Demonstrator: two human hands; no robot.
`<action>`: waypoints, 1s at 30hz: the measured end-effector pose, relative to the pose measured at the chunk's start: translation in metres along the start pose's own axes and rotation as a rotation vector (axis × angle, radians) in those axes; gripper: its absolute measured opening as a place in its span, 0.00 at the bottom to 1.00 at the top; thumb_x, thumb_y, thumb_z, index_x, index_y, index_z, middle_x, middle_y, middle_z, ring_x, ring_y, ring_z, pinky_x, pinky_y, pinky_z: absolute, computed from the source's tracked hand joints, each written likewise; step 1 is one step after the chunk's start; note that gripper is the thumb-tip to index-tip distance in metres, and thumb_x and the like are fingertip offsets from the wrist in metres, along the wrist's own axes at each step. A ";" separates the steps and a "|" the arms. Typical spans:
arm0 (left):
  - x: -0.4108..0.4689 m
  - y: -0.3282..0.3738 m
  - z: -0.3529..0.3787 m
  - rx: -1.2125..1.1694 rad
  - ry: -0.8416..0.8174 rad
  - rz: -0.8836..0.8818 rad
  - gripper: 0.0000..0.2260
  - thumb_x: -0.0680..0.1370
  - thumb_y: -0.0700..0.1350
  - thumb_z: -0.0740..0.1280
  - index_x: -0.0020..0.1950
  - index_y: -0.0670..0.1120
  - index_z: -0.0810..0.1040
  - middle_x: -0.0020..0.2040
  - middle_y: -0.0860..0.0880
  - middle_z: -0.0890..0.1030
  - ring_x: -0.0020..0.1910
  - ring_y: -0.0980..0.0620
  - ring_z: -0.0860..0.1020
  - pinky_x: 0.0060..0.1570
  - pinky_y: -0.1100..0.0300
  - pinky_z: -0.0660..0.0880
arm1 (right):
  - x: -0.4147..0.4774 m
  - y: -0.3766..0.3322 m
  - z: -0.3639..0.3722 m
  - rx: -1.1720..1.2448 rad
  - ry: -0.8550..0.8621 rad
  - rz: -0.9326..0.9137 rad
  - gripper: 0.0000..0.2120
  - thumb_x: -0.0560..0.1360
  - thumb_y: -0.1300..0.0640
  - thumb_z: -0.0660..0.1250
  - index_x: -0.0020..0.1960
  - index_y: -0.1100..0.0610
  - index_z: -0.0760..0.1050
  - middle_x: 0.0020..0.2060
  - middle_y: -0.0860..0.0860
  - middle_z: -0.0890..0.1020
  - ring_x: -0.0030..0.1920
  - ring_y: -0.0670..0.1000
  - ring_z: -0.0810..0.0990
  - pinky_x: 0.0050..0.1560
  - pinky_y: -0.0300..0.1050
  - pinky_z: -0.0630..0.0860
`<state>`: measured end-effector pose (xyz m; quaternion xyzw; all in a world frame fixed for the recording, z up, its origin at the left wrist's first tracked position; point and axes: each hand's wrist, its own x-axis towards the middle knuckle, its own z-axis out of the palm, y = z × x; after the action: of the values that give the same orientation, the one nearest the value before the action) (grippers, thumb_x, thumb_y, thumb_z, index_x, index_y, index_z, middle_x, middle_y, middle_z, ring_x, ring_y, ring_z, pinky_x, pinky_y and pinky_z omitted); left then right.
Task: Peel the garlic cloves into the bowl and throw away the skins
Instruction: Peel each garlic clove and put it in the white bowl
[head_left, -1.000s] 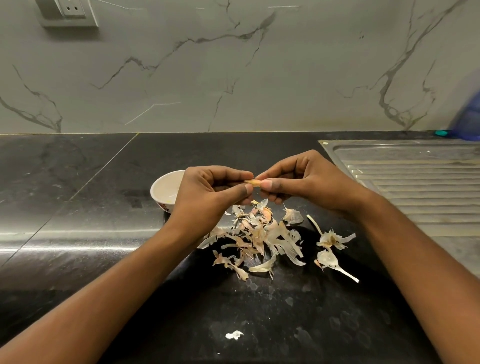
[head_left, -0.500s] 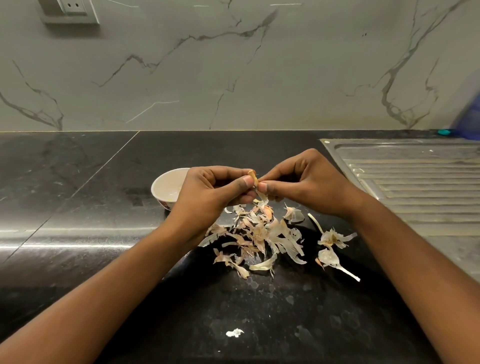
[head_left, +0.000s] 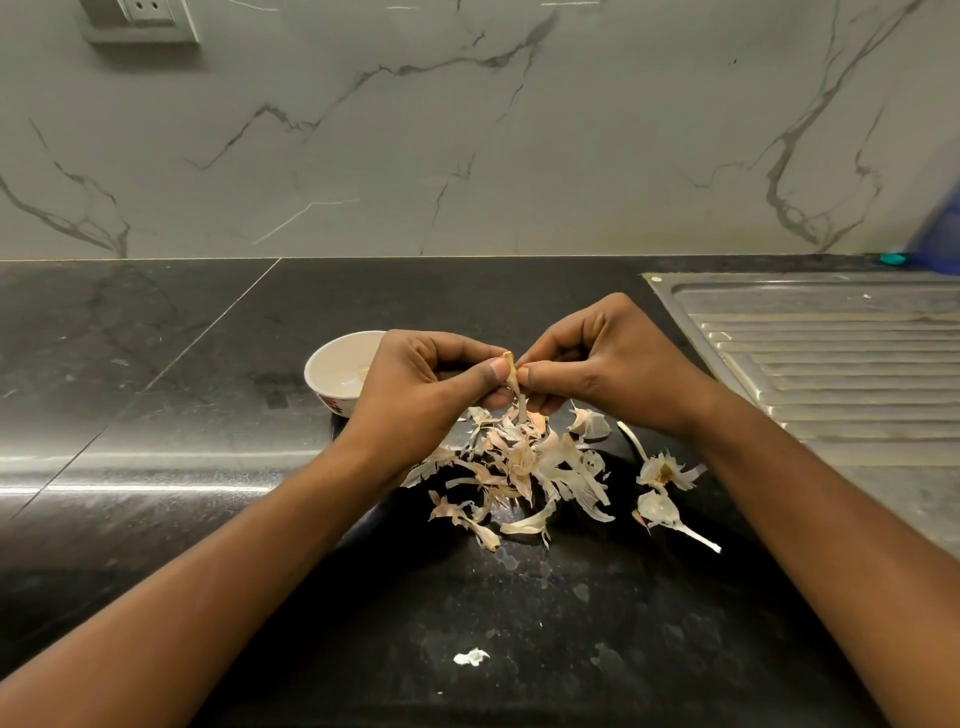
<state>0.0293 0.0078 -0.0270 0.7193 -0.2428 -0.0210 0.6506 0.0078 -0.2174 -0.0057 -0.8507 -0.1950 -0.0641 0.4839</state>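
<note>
**Clove stands upright between our thumbs, bowl just to the left**

The small tan garlic clove (head_left: 509, 365) is pinched in the air between our two hands. Its long axis runs nearly upright, tip up, and a thin strip of skin trails down from it toward the table. Our left hand (head_left: 426, 395) grips it from one side with thumb and curled fingers. Our right hand (head_left: 608, 364) pinches it from the other, thumb tip against thumb tip, so neither hand is free.

Directly below lies the heap of pale papery garlic skins (head_left: 524, 462), so whatever we strip should fall straight onto it. The white round ceramic bowl (head_left: 318, 358) sits to the left of the clove, partly hidden behind our left hand, with something pale at its bottom. By our reckoning the left hand is the nearer one for the drop, a short sideways carry away from the ribbed steel draining board (head_left: 831, 364) on the right.

All of it rests on the black polished stone table (head_left: 208, 415). Two dry garlic stem ends (head_left: 662, 473) lie apart from the heap on its right.
</note>
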 end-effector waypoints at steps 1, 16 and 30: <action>0.000 0.000 0.000 -0.009 0.000 -0.004 0.06 0.79 0.37 0.73 0.56 0.39 0.86 0.46 0.42 0.89 0.45 0.41 0.88 0.51 0.53 0.86 | 0.000 0.000 0.001 0.004 0.006 -0.004 0.04 0.78 0.63 0.76 0.51 0.64 0.88 0.39 0.56 0.89 0.39 0.56 0.89 0.43 0.45 0.87; 0.004 0.004 -0.001 -0.209 -0.049 -0.087 0.09 0.81 0.34 0.68 0.58 0.38 0.85 0.49 0.39 0.88 0.44 0.48 0.86 0.50 0.59 0.84 | 0.000 -0.003 -0.003 0.073 0.044 0.030 0.05 0.79 0.61 0.75 0.51 0.62 0.86 0.40 0.56 0.89 0.39 0.56 0.89 0.43 0.46 0.86; 0.001 0.008 0.002 -0.169 -0.001 -0.155 0.11 0.76 0.36 0.76 0.58 0.38 0.83 0.48 0.39 0.88 0.48 0.40 0.88 0.48 0.56 0.86 | 0.003 0.000 0.001 -0.063 0.078 -0.008 0.07 0.77 0.57 0.77 0.51 0.61 0.87 0.38 0.53 0.88 0.38 0.54 0.88 0.42 0.45 0.86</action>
<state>0.0268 0.0056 -0.0197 0.6786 -0.1839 -0.0920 0.7051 0.0101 -0.2158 -0.0053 -0.8615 -0.1774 -0.1050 0.4640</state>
